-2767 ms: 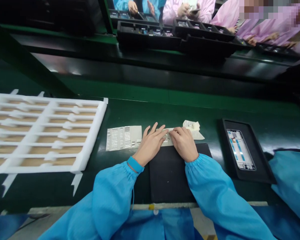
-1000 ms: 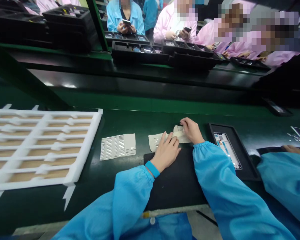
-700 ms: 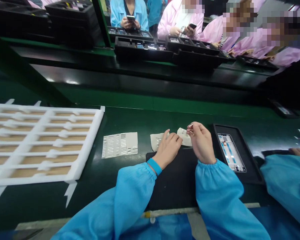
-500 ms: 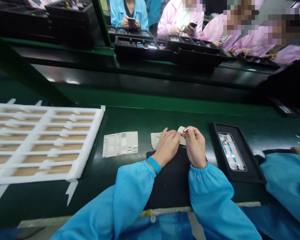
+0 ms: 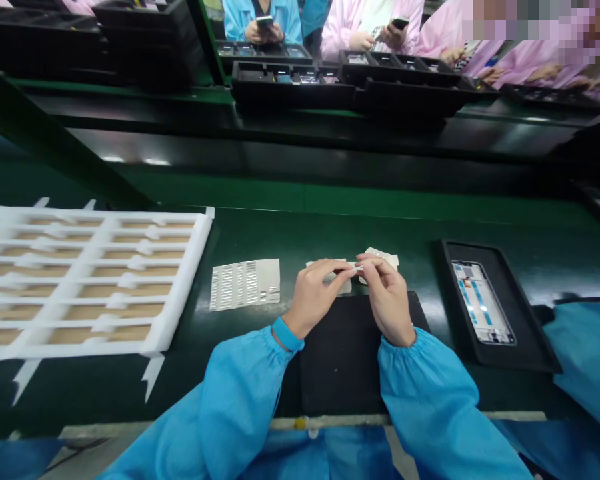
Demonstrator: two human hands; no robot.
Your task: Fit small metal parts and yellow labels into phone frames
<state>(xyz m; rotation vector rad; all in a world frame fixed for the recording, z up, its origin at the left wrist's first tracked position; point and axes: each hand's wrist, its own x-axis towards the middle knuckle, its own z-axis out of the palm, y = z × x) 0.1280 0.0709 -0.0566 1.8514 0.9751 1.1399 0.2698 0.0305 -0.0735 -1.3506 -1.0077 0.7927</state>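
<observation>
My left hand (image 5: 311, 293) and my right hand (image 5: 391, 300) meet over the far edge of a black mat (image 5: 340, 367). Their thumbs and fingers pinch a small, thin, pale strip (image 5: 359, 267) from both ends; its exact kind is too small to make out. Partly hidden behind my left hand lies a pale backing sheet (image 5: 343, 288). Another pale sheet (image 5: 389, 259) shows behind my right fingers. To the left, a sheet of narrow silver stickers (image 5: 245, 285) lies flat on the dark green bench.
At the right, a black tray (image 5: 523, 320) holds a phone frame (image 5: 483, 303) with blue strips. A white foam-edged rack (image 5: 155, 327) fills the left side. A co-worker's blue sleeve (image 5: 587, 347) is at far right. Across the bench, people sit behind black bins (image 5: 295, 93).
My left hand has turned and drawn back slightly left, off the backing sheet. Its fingertips now share the small strip with my right hand. The view has shifted a little.
</observation>
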